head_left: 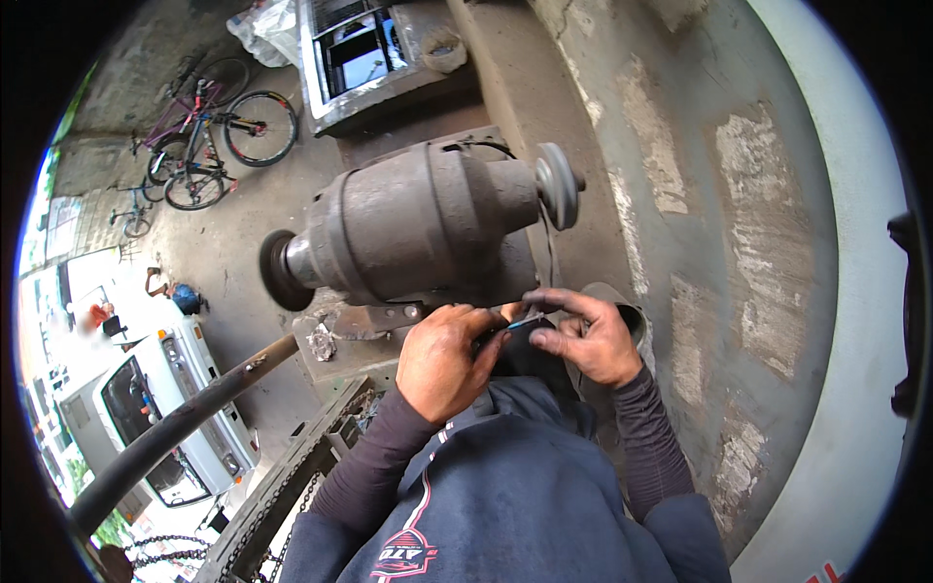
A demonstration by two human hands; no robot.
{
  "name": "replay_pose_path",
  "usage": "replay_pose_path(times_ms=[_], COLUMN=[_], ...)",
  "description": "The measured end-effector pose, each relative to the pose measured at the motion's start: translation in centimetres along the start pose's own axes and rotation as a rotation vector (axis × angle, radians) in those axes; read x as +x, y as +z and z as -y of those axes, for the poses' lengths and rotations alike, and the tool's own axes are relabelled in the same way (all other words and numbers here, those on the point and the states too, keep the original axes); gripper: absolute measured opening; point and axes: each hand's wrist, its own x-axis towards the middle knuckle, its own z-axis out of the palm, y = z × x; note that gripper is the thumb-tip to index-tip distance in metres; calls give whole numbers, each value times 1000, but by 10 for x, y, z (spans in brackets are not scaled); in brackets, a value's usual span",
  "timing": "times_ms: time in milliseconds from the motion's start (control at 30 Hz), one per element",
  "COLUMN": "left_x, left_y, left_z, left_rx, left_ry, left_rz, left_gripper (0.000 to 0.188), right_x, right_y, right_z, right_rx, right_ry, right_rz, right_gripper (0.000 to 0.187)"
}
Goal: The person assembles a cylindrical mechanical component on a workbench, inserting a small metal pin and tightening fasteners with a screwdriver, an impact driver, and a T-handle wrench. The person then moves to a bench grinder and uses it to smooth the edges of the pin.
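Note:
My left hand is closed, with thumb and fingers pinching a thin blue piece that points up to the right. Its exact kind is too small to make out. Beside its tip, my right hand has thumb and forefinger apart, with nothing visible between them. Just beyond both hands stands a large grey bench grinder. A dark round wheel sits on its left end and a grey grinding wheel on its right end.
A grey metal pipe slants along the left, above hanging chains. A cylindrical container stands right of my right hand. Bicycles, a white truck and a crouching person are farther left. A worn wall rises at the right.

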Motion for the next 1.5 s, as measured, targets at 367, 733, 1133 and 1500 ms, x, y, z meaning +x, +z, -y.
replay_pose_path(times_ms=[367, 733, 1133, 1500], left_x=[59, 62, 69, 73], left_y=[61, 89, 99, 107], left_z=[-7, -3, -7, -8], left_rx=[-132, -56, -64, -66], left_ry=[-57, -142, -172, -209], left_rz=[-75, -239, -405, -479], left_gripper=[18, 14, 12, 9], right_x=[36, 58, 73, 77], right_y=[-68, -71, -73, -69], right_z=[24, 26, 44, 50], right_rx=[-409, -647, -770, -787], right_ry=[-287, -364, -495, -478], right_rz=[-130, -142, -159, -197], right_gripper=[21, 18, 13, 13])
